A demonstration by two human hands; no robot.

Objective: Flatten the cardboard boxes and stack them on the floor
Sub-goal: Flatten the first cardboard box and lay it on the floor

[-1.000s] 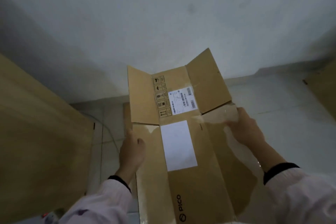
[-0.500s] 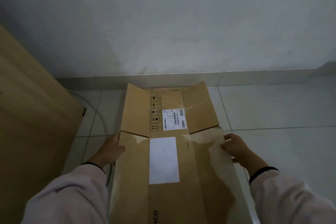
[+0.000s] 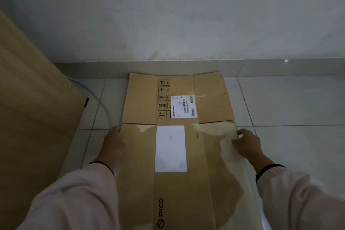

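Note:
A flattened brown cardboard box lies on the tiled floor, its far flaps spread out against the skirting of the wall. It carries a white blank label, a barcode sticker, handling symbols and the word PICO. My left hand grips the box's left edge, fingers curled around it. My right hand grips the right edge at about the same height, thumb on top of the cardboard. A darker stain spreads over the right side of the box.
A large tan cardboard or wooden panel leans at the left, close to the box. A thin white cable curves along the floor beside it. The grey wall stands just beyond the box. Pale floor tiles extend to the right.
The box has come down from a raised tilt to lie flat on the floor, its far flaps spreading out level. Both hands stayed on its side edges.

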